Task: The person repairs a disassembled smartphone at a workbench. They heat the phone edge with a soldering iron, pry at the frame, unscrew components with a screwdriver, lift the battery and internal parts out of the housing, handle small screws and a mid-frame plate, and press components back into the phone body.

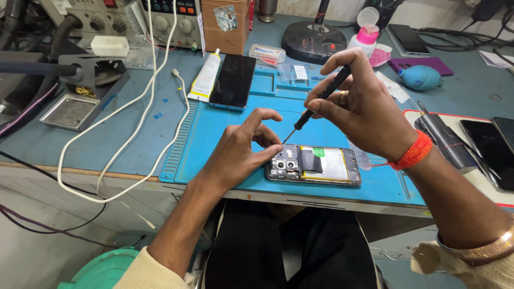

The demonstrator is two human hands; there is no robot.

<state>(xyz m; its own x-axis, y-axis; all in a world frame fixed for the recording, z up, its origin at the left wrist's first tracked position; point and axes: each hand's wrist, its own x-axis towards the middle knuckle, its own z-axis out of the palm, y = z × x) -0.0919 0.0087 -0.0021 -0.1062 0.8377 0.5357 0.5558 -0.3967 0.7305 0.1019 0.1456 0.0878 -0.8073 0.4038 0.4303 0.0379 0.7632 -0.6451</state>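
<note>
— Cluttered repair bench, folks: blue silicone work mat (225, 134) spread over a grey-blue tabletop (107, 139), a loose white cable (140, 107) looping off the front edge.

— And dead centre near that front edge, the opened smartphone with its back cover off (313, 165), camera modules showing at its left end, pale battery in the middle.

— Left hand (241, 152) is down on it, thumb and forefinger curled together, pinching at the phone's top-left corner by the cameras. Other fingers arch up, clear.

— Right hand (358, 104) is closed round a slim black precision screwdriver (321, 99), held like a pen, tip angled down and hovering just above the board next to the left fingertips.

— Risk here, I'd say, is the tip slipping off a tiny screw head. That steep slant could send it skidding onto the black flex ribbon (310, 159) or the battery.

— Agreed, and a freed screw could roll off the mat; the phone sits close to the edge.

— Behind them, a second dark phone lying face up (233, 80) beside a white glue tube (205, 75), well apart from the action.
</note>
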